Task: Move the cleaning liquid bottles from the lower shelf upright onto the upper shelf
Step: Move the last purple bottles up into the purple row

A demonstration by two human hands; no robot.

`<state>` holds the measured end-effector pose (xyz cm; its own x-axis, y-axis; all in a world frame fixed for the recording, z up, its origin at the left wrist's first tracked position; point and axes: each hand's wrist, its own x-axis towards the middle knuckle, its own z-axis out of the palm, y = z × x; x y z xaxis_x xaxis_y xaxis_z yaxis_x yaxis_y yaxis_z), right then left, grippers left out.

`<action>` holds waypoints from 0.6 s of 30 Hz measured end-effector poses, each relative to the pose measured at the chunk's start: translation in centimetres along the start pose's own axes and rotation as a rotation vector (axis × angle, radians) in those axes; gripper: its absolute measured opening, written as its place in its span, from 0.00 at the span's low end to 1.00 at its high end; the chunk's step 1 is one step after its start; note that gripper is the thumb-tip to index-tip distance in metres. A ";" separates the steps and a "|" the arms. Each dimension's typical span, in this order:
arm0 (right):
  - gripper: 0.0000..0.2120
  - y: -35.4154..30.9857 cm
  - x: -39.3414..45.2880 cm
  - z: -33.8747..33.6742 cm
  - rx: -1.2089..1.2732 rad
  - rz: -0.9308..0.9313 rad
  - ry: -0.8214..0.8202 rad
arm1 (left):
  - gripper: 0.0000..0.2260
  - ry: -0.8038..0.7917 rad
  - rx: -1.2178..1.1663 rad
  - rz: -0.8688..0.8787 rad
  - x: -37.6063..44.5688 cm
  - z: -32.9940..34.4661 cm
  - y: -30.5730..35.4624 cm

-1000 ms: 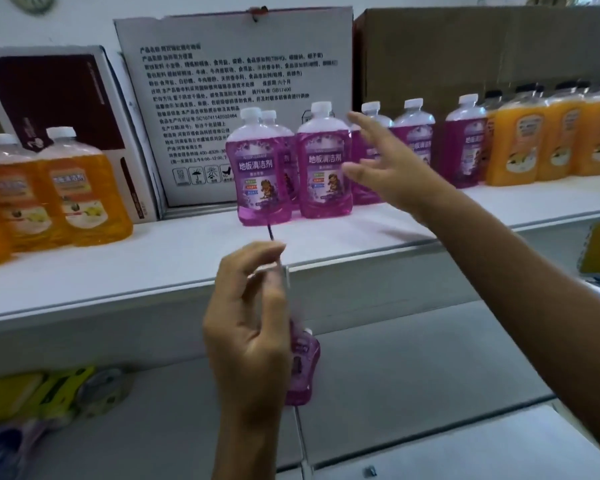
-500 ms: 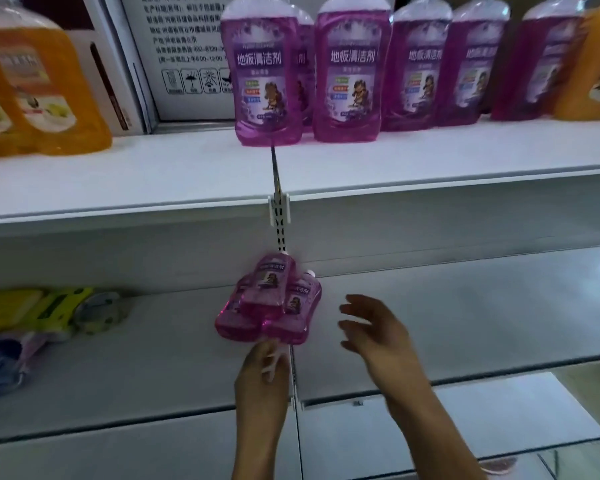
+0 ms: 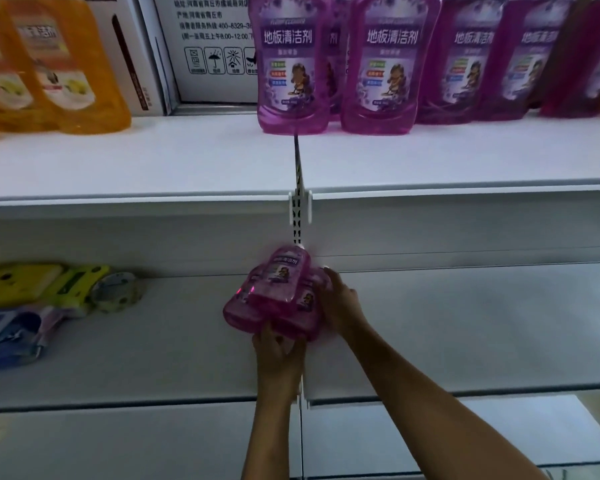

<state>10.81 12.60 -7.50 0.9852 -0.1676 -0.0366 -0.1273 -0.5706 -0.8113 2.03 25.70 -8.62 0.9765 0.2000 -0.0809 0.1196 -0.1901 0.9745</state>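
Both hands are down on the lower shelf (image 3: 465, 323) at a small pile of purple bottles (image 3: 278, 292), lying flat, abt three of them w/ one stacked on top. Left hand (image 3: 279, 351) sits at the near end of the pile, fingers curled up against the bottle bases; whether it's truly gripping or just touching, can't tell. Right hand (image 3: 340, 299) wraps the pile's right side, fingers curled round the rightmost bottle. Long axis of the bottles runs away from the hands, bases nearest, caps pointing to the back of the shelf. So the lift needs a tip-up: cap end up, base down, likely. Left of the hands, well apart: yellow and blue packs (image 3: 32, 299). Above and beyond the hands, the upper shelf (image 3: 187, 161) holds upright purple bottles (image 3: 378, 64), label reads 地板清洁剂 (floor cleaner), w/ orange bottles (image 3: 73, 64) off left. Behind them a white carton (image 3: 208, 39), partial print: 400-8329-, 8.00-12.00, handling icons.
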 end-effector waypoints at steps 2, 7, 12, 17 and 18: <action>0.23 0.9 -1.5 -0.4 0.073 0.008 0.072 | 0.33 -0.015 0.005 0.039 0.0 -0.2 0.4; 0.23 3.4 -6.4 -1.6 0.175 0.013 0.199 | 0.42 -0.112 0.146 0.149 -1.6 -0.6 0.3; 0.23 4.1 -11.0 -2.8 0.430 0.024 0.339 | 0.44 -0.400 0.370 0.127 -2.7 -1.0 -0.2; 0.23 2.4 -13.2 -4.6 0.461 -0.027 0.263 | 0.41 -0.529 0.200 0.189 -5.1 0.3 0.1; 0.24 2.1 -13.6 -5.0 0.473 -0.040 0.247 | 0.41 -0.525 0.143 0.192 -5.6 0.3 0.2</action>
<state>-3.39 9.67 -5.77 0.9243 -0.3704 0.0919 0.0317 -0.1655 -0.9857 -3.38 24.28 -8.00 0.9369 -0.3478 -0.0346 -0.0808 -0.3116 0.9468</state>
